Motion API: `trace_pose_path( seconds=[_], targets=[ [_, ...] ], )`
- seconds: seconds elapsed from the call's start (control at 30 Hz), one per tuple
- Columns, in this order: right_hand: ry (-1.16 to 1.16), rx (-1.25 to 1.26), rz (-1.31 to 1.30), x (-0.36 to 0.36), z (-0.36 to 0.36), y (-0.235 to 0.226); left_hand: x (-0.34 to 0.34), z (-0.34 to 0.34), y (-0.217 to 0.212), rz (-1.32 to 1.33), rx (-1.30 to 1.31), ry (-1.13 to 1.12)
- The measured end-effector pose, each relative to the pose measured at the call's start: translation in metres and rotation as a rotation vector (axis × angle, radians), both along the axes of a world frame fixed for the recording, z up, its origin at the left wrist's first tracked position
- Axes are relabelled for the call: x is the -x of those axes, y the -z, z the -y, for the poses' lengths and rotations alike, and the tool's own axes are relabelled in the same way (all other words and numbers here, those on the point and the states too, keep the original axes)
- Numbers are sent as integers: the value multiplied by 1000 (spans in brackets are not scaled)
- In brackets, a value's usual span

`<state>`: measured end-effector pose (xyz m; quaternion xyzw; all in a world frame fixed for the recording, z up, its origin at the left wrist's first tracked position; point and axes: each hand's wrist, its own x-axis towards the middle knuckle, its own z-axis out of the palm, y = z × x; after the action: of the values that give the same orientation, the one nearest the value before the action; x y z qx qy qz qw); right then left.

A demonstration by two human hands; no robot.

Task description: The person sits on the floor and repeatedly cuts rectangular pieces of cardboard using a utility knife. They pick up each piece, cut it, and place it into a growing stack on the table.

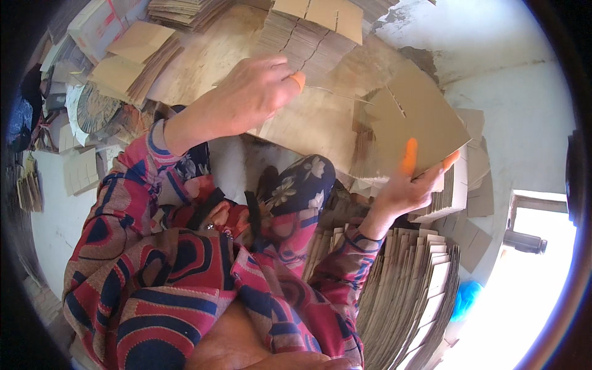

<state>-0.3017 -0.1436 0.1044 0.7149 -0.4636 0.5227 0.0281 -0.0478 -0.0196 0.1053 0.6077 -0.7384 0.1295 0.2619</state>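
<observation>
Brown cardboard pieces (401, 290) stand packed at the person's right; beyond lies a pale worktop (314, 117) bearing a cardboard stack (296, 44), with a whitish wall (518, 105) to the right. The right hand (404, 194) pinches a slotted sheet (419, 117) at the worktop's right end, wearing orange finger caps (409, 157); the left hand (259, 92) curls over the worktop, whether holding anything I cannot tell.

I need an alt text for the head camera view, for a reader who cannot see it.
The person's right hand holds a cardboard sheet; the left hand, fingers curled, is near a cardboard stack. Both hands wear orange finger covers, and more cardboard is beside the right forearm.
</observation>
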Motion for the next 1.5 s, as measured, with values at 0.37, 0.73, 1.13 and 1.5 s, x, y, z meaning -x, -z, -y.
trace_pose_path(
  seconds=[0.37,0.73,1.13,1.5],
  targets=[
    [-694,-455,198,-33,9,-57,-50,29,97,-457,-255,-168],
    [-810,-385,-228,-77,38,-36,-51,29,99,-440,-122,-127],
    [-958,-324,-369,-114,43,5,-55,31,96,-477,-234,-142],
    [-1006,-541,-491,-120,37,2,-42,31,95,-557,-210,-103]
  ],
)
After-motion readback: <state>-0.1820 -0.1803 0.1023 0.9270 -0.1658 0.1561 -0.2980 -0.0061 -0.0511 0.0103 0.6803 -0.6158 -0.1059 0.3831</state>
